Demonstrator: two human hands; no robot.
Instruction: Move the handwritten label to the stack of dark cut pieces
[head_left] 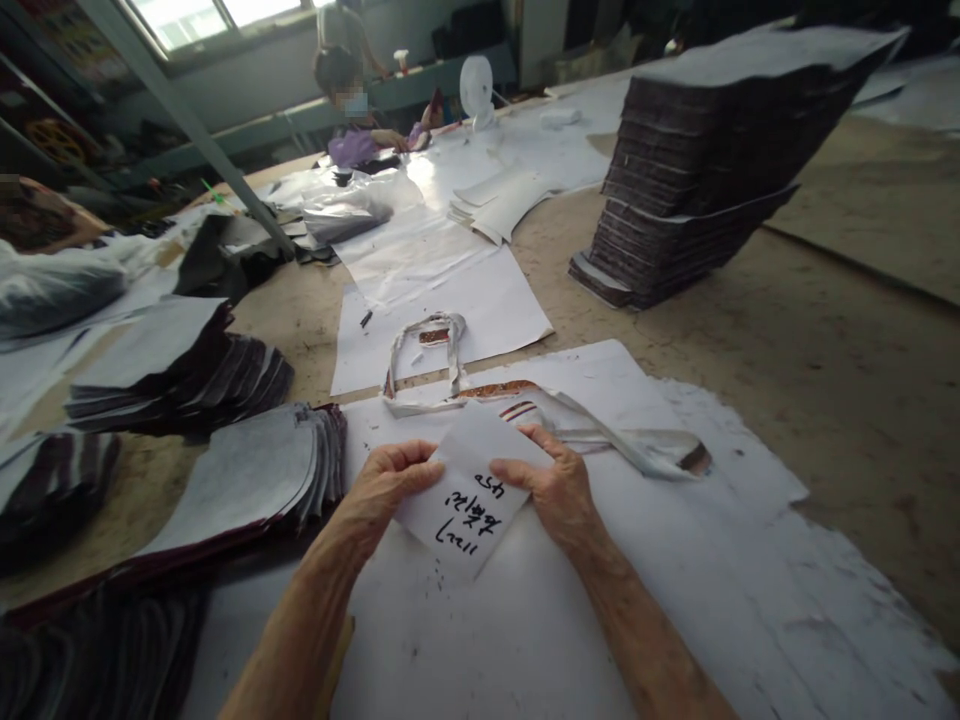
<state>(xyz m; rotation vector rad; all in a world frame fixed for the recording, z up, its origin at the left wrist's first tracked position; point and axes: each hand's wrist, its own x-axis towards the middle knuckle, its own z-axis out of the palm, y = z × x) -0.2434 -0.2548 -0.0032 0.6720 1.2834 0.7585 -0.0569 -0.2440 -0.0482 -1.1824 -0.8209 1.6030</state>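
Indoors, worn worktable (825, 400), dark stack (697, 170), left hand (382, 490), right hand (555, 485) gripping paper slip (469, 490).

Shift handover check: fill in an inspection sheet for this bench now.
Surface: worn table, partly covered by white paper sheets.
Job's things: small handwritten paper slip, held by both hands; strap-like trim strips just beyond it.
Clutter: tall dark sheet stack, fanned dark cut pieces, white cut pieces, plastic bags.
Grippers: left hand and right hand pinch the slip's edges.
Cables: nothing seen.
Surroundings: another person at the far end; window above.
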